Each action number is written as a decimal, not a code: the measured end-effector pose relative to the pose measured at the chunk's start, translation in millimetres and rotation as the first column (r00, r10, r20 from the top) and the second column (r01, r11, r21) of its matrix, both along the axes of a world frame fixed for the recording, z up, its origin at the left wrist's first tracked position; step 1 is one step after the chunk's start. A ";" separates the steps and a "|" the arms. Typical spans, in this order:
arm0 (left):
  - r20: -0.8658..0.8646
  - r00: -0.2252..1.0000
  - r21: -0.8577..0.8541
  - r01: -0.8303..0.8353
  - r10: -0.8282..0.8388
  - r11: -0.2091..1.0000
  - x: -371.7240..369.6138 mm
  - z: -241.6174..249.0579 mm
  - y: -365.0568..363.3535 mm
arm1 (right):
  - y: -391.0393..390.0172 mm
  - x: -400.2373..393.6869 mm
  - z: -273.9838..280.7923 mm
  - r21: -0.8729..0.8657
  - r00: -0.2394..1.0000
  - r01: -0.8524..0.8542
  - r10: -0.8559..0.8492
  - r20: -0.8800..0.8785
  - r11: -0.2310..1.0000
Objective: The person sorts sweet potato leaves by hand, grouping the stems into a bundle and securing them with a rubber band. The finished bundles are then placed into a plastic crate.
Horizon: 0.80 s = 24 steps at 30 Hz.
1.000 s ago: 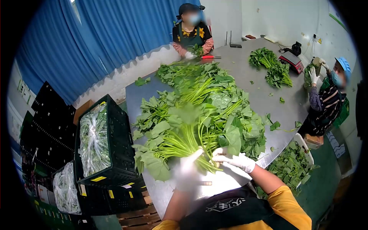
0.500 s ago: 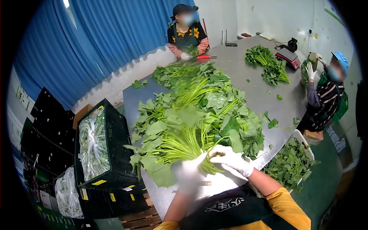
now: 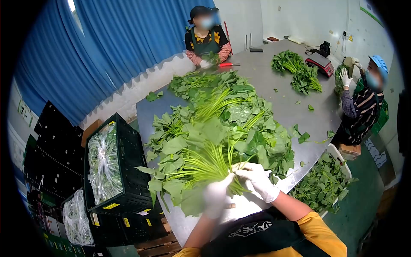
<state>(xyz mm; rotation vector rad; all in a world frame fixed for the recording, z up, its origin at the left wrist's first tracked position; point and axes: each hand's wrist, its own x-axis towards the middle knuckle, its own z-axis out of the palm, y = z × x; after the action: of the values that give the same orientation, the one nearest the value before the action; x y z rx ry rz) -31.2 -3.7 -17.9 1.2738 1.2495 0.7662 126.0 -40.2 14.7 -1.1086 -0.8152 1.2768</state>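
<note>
Leafy bunch (image 3: 201, 167) at lower centre of the frame, stem ends toward the bottom edge.
The gloved left hand (image 3: 216, 195) seems wrapped round the stems (image 3: 212, 160), though blur hides its fingers; the right hand (image 3: 258, 180) pinches stems at the bunch's right edge. A steady left grip and level stem ends should keep it neat. At left, a dark crate (image 3: 135, 158) holds a clear bag (image 3: 103, 165) of greens; at lower right, a white tub (image 3: 341, 157) holds loose greens (image 3: 323, 184).
</note>
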 end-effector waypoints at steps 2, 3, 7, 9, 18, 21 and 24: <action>0.119 0.992 0.167 0.024 -0.044 0.986 4.4 -27.5 4.8 | -6.7 3.4 0.0 -0.069 0.999 -0.001 -0.002 -0.044 0.998; 0.228 0.968 0.330 0.028 -0.108 0.944 6.5 -34.3 5.0 | -12.7 2.4 6.7 -0.030 0.999 0.041 -0.040 0.027 0.999; 0.473 0.860 0.063 -0.251 0.192 0.966 -2.5 14.0 17.0 | -40.3 36.0 -10.5 0.236 0.970 0.241 -0.226 -0.086 0.942; 0.595 0.703 -0.011 -0.476 0.388 0.879 -16.4 24.2 36.1 | -62.4 93.0 -36.8 0.288 0.821 0.455 -0.272 -0.502 0.842; 0.679 0.632 -0.133 -0.393 0.373 0.910 -58.1 31.7 44.1 | -15.9 95.3 25.1 0.101 0.984 0.169 -0.162 -0.079 0.980; 0.666 0.655 -0.106 -0.390 0.357 0.915 -58.1 33.3 38.6 | 34.6 60.1 40.6 -0.015 0.953 -0.059 0.061 0.298 0.998; 0.592 0.726 -0.097 -0.365 0.349 0.926 -71.7 38.4 33.9 | 98.1 49.2 -5.4 0.025 0.840 -0.203 0.161 0.518 0.979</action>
<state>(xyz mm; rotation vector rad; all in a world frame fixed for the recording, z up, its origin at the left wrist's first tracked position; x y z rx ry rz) -102.9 30.1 20.5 0.7015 0.9525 1.3528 175.3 57.9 9.2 -1.3574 -1.3908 1.0961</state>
